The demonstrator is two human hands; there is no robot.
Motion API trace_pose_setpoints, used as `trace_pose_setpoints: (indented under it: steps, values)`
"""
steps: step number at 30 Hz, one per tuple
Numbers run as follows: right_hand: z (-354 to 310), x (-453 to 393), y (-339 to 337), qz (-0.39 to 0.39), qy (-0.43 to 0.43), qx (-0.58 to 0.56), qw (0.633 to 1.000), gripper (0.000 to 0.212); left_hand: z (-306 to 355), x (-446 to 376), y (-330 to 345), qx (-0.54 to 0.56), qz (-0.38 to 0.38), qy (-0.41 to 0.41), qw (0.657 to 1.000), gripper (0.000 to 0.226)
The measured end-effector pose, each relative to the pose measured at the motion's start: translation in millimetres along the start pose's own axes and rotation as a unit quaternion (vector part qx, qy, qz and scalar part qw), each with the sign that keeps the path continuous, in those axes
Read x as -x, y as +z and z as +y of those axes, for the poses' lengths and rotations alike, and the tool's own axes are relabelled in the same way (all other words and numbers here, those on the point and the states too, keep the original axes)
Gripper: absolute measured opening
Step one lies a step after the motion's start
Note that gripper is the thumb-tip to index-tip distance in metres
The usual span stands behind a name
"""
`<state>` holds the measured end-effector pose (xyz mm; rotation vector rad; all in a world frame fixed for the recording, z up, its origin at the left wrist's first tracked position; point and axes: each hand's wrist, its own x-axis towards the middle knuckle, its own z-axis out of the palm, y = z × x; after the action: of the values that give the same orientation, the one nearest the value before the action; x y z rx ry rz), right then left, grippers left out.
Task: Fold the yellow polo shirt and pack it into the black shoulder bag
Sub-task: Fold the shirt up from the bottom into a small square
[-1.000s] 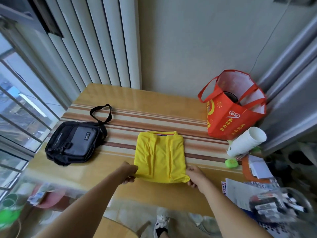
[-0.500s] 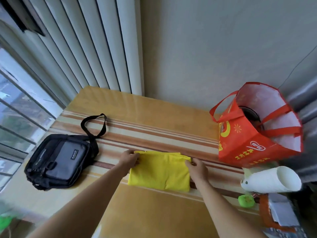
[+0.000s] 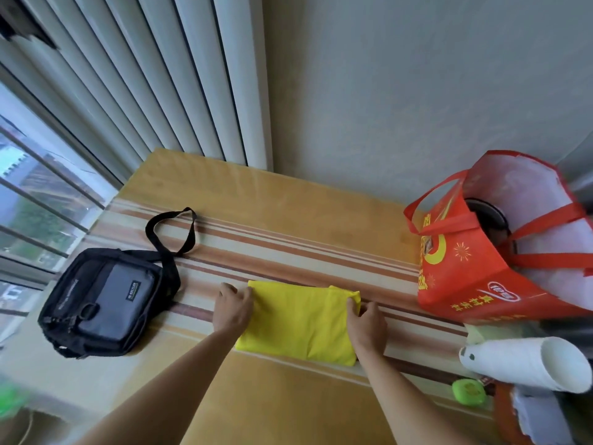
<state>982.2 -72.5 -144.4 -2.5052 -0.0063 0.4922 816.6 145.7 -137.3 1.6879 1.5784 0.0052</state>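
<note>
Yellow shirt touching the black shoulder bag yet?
Apart. The head view shows bare striped table between the yellow shirt and black shoulder bag.

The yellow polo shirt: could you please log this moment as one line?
folded yellow polo shirt on striped table | left hand, right hand hold its ends | black shoulder bag left, apart

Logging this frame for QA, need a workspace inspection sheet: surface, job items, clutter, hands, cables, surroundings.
Surface: striped wooden table.
Job's things: folded yellow polo shirt lies flat at centre; black shoulder bag to its left, apart, not seen open.
Clutter: red tote bag, white paper cups on their side, green round item.
Hands: left hand and right hand each hold a shirt edge.
Cables: nothing seen.
Surroundings: window, vertical blinds, wall.
</note>
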Motion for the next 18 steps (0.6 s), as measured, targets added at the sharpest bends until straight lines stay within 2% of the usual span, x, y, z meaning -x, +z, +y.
trace_pose_setpoints:
  steps: [4, 8, 10, 12, 14, 18]
  values:
    - [6, 16, 0, -0.084, 0.043, 0.010, 0.995, 0.048, -17, 21, -7, -0.113, -0.061, 0.002, 0.992, 0.059]
    - [17, 32, -8, -0.108, 0.059, 0.033, 0.992, 0.065, -29, 30, -19, -0.164, -0.110, 0.038, 0.980, 0.071]
    - [22, 42, -13, -0.124, 0.056, 0.043, 0.990, 0.066, -39, 33, -27, -0.130, -0.134, 0.050, 0.981, 0.064]
    - [28, 50, -17, -0.146, 0.048, 0.045, 0.987, 0.058, -51, 35, -33, -0.075, -0.180, 0.051, 0.979, 0.051]
    - [33, 54, -20, -0.169, 0.031, 0.046, 0.984, 0.047, -62, 37, -38, -0.069, -0.209, 0.061, 0.973, 0.040]
    - [40, 56, -28, -0.153, -0.018, 0.061, 0.986, 0.034, -69, 35, -49, -0.144, -0.158, 0.071, 0.974, 0.028]
